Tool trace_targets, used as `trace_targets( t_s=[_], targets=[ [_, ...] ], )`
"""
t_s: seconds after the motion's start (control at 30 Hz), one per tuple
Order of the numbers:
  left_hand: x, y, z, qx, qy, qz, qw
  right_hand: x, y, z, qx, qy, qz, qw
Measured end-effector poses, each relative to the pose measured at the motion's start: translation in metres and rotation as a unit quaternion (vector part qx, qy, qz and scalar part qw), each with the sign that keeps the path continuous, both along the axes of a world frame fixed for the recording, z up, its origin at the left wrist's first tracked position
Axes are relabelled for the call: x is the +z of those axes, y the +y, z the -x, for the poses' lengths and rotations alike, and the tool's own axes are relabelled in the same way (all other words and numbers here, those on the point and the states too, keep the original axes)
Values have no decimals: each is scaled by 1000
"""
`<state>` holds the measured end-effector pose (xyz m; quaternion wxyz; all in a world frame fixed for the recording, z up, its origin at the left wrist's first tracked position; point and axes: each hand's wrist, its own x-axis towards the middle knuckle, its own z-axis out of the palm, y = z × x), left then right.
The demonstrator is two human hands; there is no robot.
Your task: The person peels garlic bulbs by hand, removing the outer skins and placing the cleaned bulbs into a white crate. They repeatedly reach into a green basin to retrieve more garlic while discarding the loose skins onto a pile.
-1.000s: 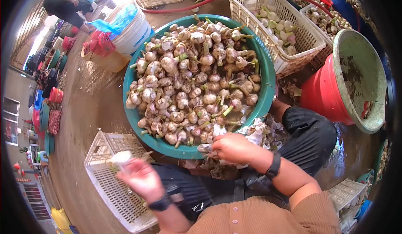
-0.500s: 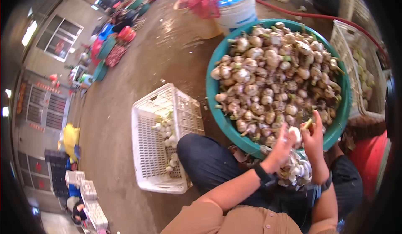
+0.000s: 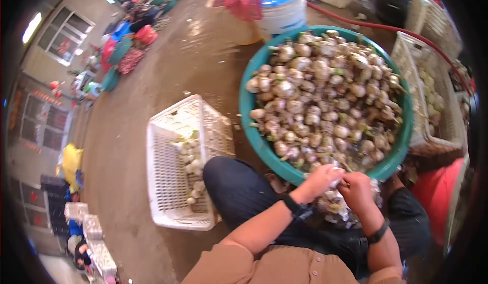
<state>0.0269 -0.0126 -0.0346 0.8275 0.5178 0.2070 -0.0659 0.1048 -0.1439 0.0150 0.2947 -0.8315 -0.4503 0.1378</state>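
- Left hand (image 3: pixel 319 180): closed on round, whitish garlic bulb (image 3: pixel 335 183), part-hidden.
- Right hand (image 3: pixel 358 188): curled alongside; its grip I cannot tell.
- Handling, I judge: light, firm, slippery-skinned; hold round body.

My tub (image 3: pixel 247 93) of bulbs (image 3: pixel 320 69) lies before me. A crate (image 3: pixel 178 202) stands left of it, another crate (image 3: pixel 437 144) right.

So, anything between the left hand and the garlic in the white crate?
Yes: the bent left knee and the side wall of the white crate lie between the left hand and that garlic. A path above both looks open.
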Motion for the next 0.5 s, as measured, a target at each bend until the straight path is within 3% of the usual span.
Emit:
trace_targets(
  t_s=[0.07,0.13,0.2,0.23,0.27,0.3,0.37,0.47,0.5],
  targets=[
    [12,1,2,-11,12,-50,999,-11,-4,-7,-90,255,-12,963],
    [15,0,3,8,-21,-42,999,-26,-11,-6,-178,533,-49,826],
    [18,4,3,7,-42,-28,999,-18,-10,4,-143,435,-96,884],
    [23,8,3,-9,-19,3,1000,-11,-9,6,-70,257,-109,958],
    [27,12,4,-23,8,31,999,-4,-9,9,9,71,-113,991],
    [27,15,4,-31,10,34,999,3,-10,12,17,7,-89,996],
    [26,18,4,-93,18,-49,994,5,-10,13,28,11,-72,997],
    [23,14,6,-87,33,-27,995,-18,-12,10,29,5,-60,998],
    [26,13,6,-92,33,-29,995,-23,-11,7,-68,285,-45,955]
  ],
)
